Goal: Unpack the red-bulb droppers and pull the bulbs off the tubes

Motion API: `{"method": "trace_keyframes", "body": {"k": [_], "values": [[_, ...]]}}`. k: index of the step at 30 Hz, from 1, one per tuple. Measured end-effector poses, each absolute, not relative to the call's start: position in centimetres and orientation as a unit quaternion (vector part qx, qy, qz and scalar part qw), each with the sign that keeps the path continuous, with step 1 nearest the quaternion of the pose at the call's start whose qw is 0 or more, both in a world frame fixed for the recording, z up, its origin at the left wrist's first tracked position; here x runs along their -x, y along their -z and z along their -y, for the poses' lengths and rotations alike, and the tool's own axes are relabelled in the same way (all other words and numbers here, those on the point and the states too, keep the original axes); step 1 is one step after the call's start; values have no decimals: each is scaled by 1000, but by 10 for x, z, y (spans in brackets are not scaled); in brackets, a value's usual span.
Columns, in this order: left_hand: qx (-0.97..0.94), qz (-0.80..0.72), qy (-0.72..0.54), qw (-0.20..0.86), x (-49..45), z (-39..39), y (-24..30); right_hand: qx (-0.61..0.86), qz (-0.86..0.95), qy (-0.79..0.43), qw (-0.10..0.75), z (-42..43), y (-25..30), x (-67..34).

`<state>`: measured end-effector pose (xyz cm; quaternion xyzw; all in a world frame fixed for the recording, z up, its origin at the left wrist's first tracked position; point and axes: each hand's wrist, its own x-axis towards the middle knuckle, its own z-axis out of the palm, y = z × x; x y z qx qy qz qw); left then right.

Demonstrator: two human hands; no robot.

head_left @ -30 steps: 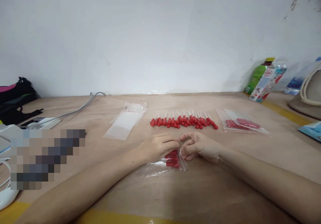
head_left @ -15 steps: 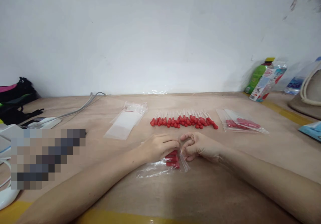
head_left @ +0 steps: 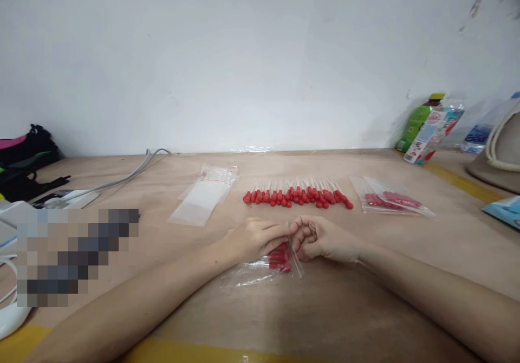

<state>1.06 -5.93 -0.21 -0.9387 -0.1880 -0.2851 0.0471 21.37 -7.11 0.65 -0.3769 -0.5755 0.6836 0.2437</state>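
Clear flat plastic bag (head_left: 247,279): lying on brown surface (head_left: 333,314), partly under bare left hand (head_left: 260,238), red pieces (head_left: 279,266) inside.
Left-hand fingers: bent over bag; grip hidden, cannot tell.
Bare right hand (head_left: 317,238): fingers curled at bag's right edge; whether pinching, cannot tell.

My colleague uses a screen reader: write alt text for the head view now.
A left hand rests over a clear bag holding red pieces on a brown table, the right hand at the bag's edge. Beyond lies a row of red-tipped sticks between pale bags and filled bags.
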Motion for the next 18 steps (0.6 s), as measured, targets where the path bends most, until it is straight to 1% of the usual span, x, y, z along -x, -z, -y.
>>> {"method": "trace_keyframes", "body": {"k": [4, 7, 9, 12, 15, 18], "values": [[937, 193, 288, 52, -10, 60, 2, 376, 610, -646, 263, 75, -5, -211], [933, 198, 297, 54, -10, 60, 3, 384, 662, -573, 293, 78, 0, -210], [931, 204, 298, 54, -10, 60, 4, 379, 723, -481, 319, 78, 4, -211], [931, 216, 291, 53, -10, 61, 4, 327, 837, -270, 346, 76, 9, -217], [931, 219, 288, 53, -10, 61, 5, 283, 895, -78, 335, 74, 9, -223], [937, 216, 271, 48, -10, 60, 5, 252, 916, 32, 309, 73, 6, -225]]}}
